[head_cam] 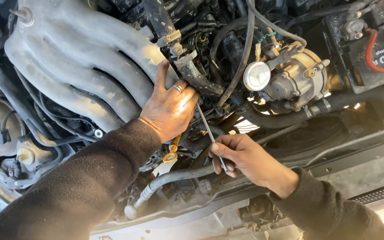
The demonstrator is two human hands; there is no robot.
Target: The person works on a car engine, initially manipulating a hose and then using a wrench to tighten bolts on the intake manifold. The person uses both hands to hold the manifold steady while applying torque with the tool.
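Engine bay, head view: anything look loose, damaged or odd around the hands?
Yes. The black hose under the left hand looks crusted and worn, and the clamp above it sits askew. The right hand holds a thin metal rod. No spill shows.
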